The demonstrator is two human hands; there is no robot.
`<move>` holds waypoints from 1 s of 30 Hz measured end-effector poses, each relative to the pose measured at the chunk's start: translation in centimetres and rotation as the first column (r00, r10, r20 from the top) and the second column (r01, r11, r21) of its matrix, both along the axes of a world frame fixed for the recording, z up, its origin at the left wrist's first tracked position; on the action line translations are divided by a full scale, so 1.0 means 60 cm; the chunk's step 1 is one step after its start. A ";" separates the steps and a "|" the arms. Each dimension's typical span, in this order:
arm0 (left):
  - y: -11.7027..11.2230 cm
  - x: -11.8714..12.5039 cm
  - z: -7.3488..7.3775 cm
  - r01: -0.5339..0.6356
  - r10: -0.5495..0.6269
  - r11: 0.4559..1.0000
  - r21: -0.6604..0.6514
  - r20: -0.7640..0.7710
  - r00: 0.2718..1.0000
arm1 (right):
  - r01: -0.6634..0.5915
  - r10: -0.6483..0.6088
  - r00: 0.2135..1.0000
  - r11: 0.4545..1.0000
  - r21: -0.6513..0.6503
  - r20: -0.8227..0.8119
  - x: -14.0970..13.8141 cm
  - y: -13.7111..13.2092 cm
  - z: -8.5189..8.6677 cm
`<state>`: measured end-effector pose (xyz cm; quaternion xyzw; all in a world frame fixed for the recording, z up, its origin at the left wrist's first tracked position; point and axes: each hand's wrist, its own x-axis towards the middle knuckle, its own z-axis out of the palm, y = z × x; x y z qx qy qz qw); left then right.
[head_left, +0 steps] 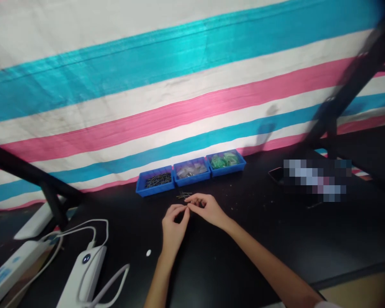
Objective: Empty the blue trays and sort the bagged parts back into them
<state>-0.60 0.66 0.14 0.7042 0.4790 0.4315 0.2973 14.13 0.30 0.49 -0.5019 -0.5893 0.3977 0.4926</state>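
My left hand [174, 222] and my right hand [209, 207] meet at the fingertips above the black table [221, 261]. Both hands pinch, thumb against fingers; whatever lies between the tips is too small to make out. Just beyond them lies a small pile of screws [184, 195]. Behind that stand three blue trays in a row: the left tray [143, 192] contains many dark screws [158, 180], the middle tray [192, 180] clear small parts or bags [191, 169], and the right tray [228, 170] green and clear pieces [224, 160].
At the left lie a white power bank [83, 273], its looped cable [122, 278] and a white power strip [13, 267]. A small white disc [148, 253] sits left of my left wrist. A phone [276, 174] lies at the right. Striped sheeting [167, 111] hangs behind the table.
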 end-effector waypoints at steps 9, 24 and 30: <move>-0.002 -0.004 0.004 0.015 -0.015 1.000 0.004 0.027 1.000 | -0.009 0.008 0.999 1.000 -0.023 -0.034 0.000 -0.001 -0.004; -0.002 -0.008 0.013 -0.100 0.103 0.995 -0.023 0.179 0.979 | -0.010 0.005 0.997 0.998 -0.063 -0.079 -0.010 -0.003 -0.009; -0.007 -0.004 0.016 -0.076 0.088 0.995 -0.063 0.218 0.972 | -0.074 0.075 0.988 0.997 -0.018 0.135 -0.030 -0.016 -0.009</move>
